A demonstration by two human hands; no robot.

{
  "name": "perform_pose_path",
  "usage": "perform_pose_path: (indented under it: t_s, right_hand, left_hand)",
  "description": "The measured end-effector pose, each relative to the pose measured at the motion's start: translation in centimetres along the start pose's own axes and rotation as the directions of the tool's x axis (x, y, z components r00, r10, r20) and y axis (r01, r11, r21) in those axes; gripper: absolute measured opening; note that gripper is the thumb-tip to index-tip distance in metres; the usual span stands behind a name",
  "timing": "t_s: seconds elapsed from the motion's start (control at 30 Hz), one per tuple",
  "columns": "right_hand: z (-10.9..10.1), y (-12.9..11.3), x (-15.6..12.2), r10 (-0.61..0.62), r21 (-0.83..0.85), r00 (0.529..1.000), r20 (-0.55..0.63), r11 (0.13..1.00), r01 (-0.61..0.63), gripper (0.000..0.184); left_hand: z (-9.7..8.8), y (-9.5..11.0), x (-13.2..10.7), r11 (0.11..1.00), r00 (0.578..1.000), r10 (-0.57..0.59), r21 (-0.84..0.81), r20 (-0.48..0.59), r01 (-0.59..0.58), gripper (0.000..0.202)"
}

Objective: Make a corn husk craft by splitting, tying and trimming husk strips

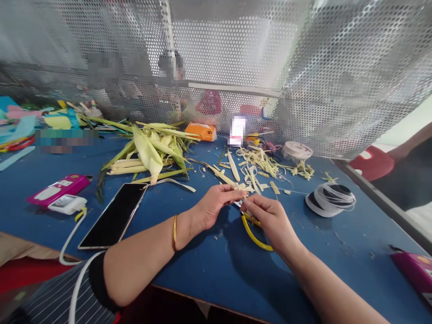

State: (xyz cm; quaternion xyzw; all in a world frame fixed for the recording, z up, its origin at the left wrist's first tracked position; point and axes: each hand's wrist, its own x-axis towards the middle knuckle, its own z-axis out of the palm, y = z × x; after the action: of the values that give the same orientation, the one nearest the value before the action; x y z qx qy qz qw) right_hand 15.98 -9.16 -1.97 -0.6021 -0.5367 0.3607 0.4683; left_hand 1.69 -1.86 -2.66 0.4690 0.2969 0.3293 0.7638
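My left hand (218, 204), a gold bangle at its wrist, pinches a small pale piece that looks like corn husk (245, 192). Close against it, the fingertips of my right hand (268, 216) are pinched on the same piece, which is mostly hidden by fingers. Scissors with yellow handles (254, 237) lie on the table under my right hand, their blades partly covered. Just beyond my fingers are cut husk strips and scraps (263, 161). A heap of green and pale corn husks (148, 150) lies further off to the left.
On the blue table (209, 265) a dark-screened tablet (116, 216) and a magenta box (59, 189) lie left. A spool of white thread (330, 199) stands right, with a pale roll (297, 150) behind it. An orange packet (201, 132) and a lit phone (238, 129) stand before the perforated screen (229, 49).
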Motion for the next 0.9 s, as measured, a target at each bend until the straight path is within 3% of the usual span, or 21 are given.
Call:
perform_pose_path:
  t_s: [0.23, 0.47, 0.77, 0.9]
  right_hand:
    - [0.35, 0.13, 0.01, -0.053, -0.069, 0.999, -0.009, 0.996, 0.053, 0.032]
    - [0.14, -0.14, -0.08, -0.024, -0.027, 0.999, -0.024, 0.999, 0.024, 0.034]
    - [0.19, 0.26, 0.11, -0.062, -0.059, 0.997, 0.037, 0.996, 0.064, 0.033]
    - [0.23, 0.34, 0.11, -0.11, -0.095, 0.994, -0.019, 0.99, 0.108, 0.031]
  left_hand:
    - [0.29, 0.27, -0.2, 0.99, 0.999, 0.045, 0.133, 0.002, -0.045, 0.027]
    - [0.14, 0.06, -0.09, 0.995, 0.999, 0.042, 0.085, 0.028, -0.044, 0.041]
    - [0.41, 0.24, -0.26, 0.971, 0.992, 0.111, 0.218, -0.055, -0.096, 0.029]
    - [0.23, 0.41, -0.16, 0.977, 0.992, 0.081, 0.204, -0.101, -0.059, 0.034]
